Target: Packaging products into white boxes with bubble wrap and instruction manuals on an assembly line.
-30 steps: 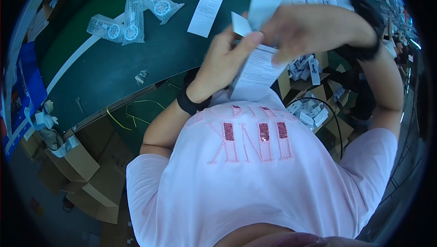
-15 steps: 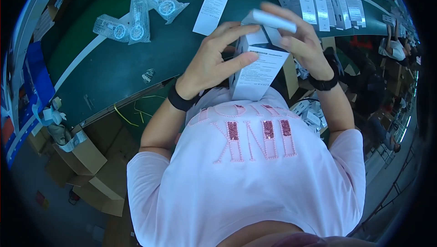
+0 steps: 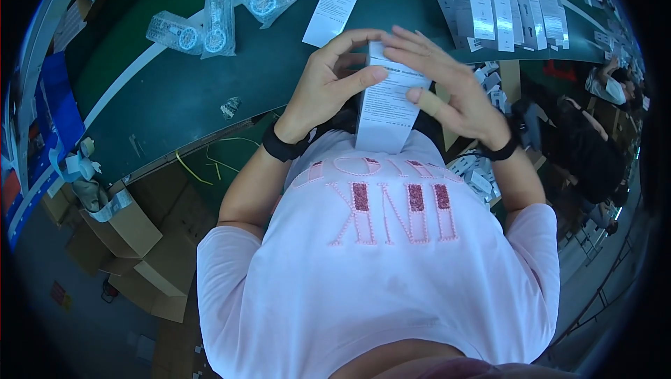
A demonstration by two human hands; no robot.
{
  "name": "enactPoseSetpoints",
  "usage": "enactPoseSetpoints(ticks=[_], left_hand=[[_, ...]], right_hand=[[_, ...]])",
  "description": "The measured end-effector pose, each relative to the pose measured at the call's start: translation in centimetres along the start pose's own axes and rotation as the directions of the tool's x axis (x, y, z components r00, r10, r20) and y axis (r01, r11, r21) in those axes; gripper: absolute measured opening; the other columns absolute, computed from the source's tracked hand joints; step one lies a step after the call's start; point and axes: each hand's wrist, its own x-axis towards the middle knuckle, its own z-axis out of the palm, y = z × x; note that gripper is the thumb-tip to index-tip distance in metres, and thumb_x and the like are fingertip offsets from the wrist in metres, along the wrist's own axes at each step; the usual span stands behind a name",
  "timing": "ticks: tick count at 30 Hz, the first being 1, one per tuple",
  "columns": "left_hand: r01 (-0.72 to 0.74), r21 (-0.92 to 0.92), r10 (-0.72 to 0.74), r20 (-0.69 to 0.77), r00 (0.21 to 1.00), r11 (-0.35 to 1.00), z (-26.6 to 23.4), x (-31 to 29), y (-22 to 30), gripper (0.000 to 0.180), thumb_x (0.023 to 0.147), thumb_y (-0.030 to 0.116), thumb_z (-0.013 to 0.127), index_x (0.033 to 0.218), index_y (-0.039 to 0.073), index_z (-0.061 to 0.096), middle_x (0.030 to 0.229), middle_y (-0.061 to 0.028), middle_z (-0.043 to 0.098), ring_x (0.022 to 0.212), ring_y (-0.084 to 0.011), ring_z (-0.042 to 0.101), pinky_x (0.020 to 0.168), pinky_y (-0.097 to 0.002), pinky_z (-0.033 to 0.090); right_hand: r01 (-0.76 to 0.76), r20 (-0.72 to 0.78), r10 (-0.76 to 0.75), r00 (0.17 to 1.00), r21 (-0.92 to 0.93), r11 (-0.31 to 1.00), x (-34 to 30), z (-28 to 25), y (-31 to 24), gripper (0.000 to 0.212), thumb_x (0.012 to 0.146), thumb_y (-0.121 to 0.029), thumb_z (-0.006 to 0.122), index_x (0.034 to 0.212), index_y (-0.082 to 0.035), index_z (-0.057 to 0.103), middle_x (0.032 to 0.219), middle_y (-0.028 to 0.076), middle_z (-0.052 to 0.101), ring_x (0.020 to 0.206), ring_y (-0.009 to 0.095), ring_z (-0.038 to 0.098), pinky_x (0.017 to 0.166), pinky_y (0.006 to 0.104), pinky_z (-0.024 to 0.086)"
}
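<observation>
Here, just before our pale shirt (image 3: 377, 288), we grip a printed white carton (image 3: 388, 117) in our left hand (image 3: 323, 84), our right hand (image 3: 458, 92) open and curved against its top, while plastic-wrapped items (image 3: 219, 19) and standing boxes (image 3: 502, 15) occupy the green table (image 3: 279, 71) beyond.

Left forearm (image 3: 253, 182) angled far and right from bent elbow; right forearm (image 3: 523, 175) angled far and left, mirroring it. Left hand (image 3: 325, 85) in clasping pose, index finger arched along far side, left thumb (image 3: 362, 81) extended right on near side. Right hand (image 3: 458, 91) reaching left, fingers close together, fingertips beside left index finger, slightly blurred; right thumb (image 3: 435, 105) spread nearer, pointing left; firmness of right grip unclear.
</observation>
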Motion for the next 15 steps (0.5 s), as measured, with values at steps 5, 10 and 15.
enactPoseSetpoints(ticks=[5, 10, 15], left_hand=[[-0.002, 0.019, 0.005, -0.159, 0.987, 1.0, -0.7, 0.7, -1.0, 0.048, 0.082, 0.019, 0.074, 0.124, 0.005, 0.056, 0.11, -0.0105, 0.062, 0.093, -0.0176, 0.063, 0.078, -0.0279, 0.052], [0.224, 0.287, -0.133, -0.305, 0.943, 0.931, -2.6, 4.6, -3.6, 0.064, 0.089, 0.04, 0.061, 0.134, -0.004, 0.045, 0.11, -0.0197, 0.062, 0.093, -0.0266, 0.063, 0.084, -0.0325, 0.048], [0.358, 0.749, -0.102, -0.366, 0.925, 0.557, -11.0, 7.0, -10.9, 0.082, 0.088, 0.053, 0.055, 0.135, -0.012, 0.038, 0.126, -0.0356, 0.049, 0.122, -0.045, 0.046, 0.104, -0.0436, 0.036]], right_hand=[[-0.307, -0.357, 0.411, 0.839, 0.315, 0.898, -0.8, 3.5, 2.3, 0.083, 0.078, -0.022, 0.076, 0.143, -0.001, 0.029, 0.14, 0.019, 0.042, 0.131, 0.026, 0.042, 0.109, 0.0404, 0.032], [-0.376, -0.321, 0.659, 0.68, 0.619, 0.69, 2.1, 7.7, 7.0, 0.086, 0.072, -0.022, 0.083, 0.138, 0.002, 0.034, 0.117, 0.015, 0.058, 0.106, 0.021, 0.059, 0.091, 0.0327, 0.048], [-0.205, -0.315, 0.696, 0.645, 0.807, 0.554, 4.7, 7.4, 17.4, 0.044, 0.087, -0.02, 0.068, 0.122, 0.001, 0.051, 0.108, 0.008, 0.063, 0.098, 0.017, 0.062, 0.084, 0.0314, 0.051]])
